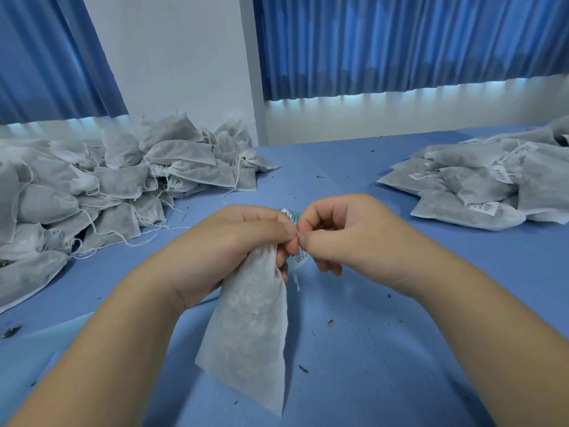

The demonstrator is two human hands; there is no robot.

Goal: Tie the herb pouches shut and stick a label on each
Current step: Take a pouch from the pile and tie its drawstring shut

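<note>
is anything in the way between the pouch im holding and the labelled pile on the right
Nothing solid. The table between the pouch and the labelled pile holds only small herb bits. The right hand, pinching the string at the pouch's neck, is on that side.

Both our bare forearms reach in from the lower corners and converge toward the middle. Our left hand (pixel 234 241) curls its fingers round the gathered neck of a pouch (pixel 249 328), thumb laid across the top. Our right hand (pixel 348 238), just beside it with knuckles up, pinches a thin string (pixel 297 233) between thumb and forefinger, its other fingers curled under. The two thumb tips nearly meet.
</note>
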